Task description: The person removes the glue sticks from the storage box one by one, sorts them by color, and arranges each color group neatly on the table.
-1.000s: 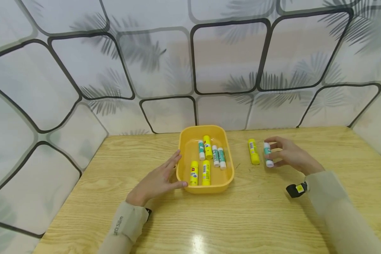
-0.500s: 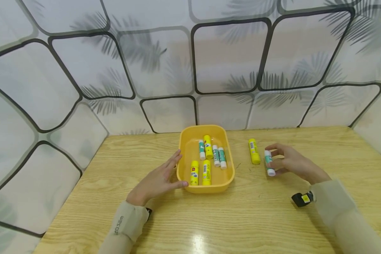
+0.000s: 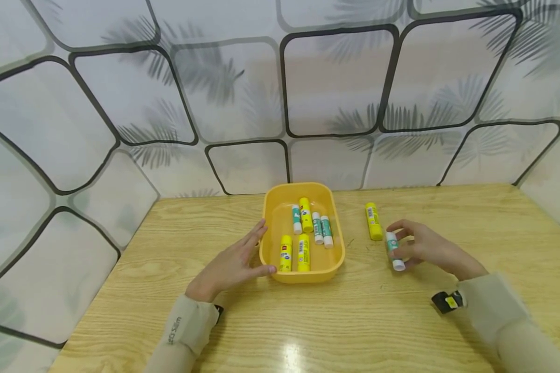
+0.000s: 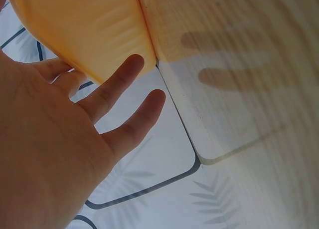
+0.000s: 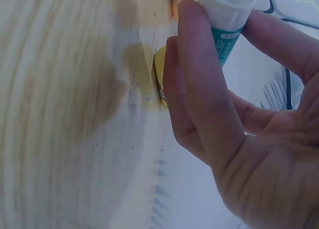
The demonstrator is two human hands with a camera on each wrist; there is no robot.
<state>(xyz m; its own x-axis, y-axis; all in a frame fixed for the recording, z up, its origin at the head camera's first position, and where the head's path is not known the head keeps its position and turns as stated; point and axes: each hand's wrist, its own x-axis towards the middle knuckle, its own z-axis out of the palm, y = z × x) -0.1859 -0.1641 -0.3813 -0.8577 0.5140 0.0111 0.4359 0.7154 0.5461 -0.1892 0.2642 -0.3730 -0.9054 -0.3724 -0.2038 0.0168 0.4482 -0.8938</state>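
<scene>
My right hand (image 3: pixel 431 251) pinches a white glue stick with a green label (image 3: pixel 398 264) between thumb and fingers, to the right of the basket. In the right wrist view, the white end of this glue stick (image 5: pixel 228 8) shows between the fingertips. My left hand (image 3: pixel 228 272) touches the left side of a yellow plastic basket (image 3: pixel 303 278), fingers extended along its wall and thumb at the near rim. Two fingers (image 4: pixel 119 84) are spread out straight beside the basket in the left wrist view. Inside lie several yellow and white-green glue sticks (image 3: pixel 304 254).
A yellow glue stick (image 3: pixel 373 221) lies on the wooden table (image 3: pixel 261 326) between the basket and my right hand. A patterned wall covering (image 3: pixel 331 88) rises behind the table and along its sides.
My right hand has moved toward me with the white-green glue stick, away from level with the yellow one. My left hand and the basket have stayed in place.
</scene>
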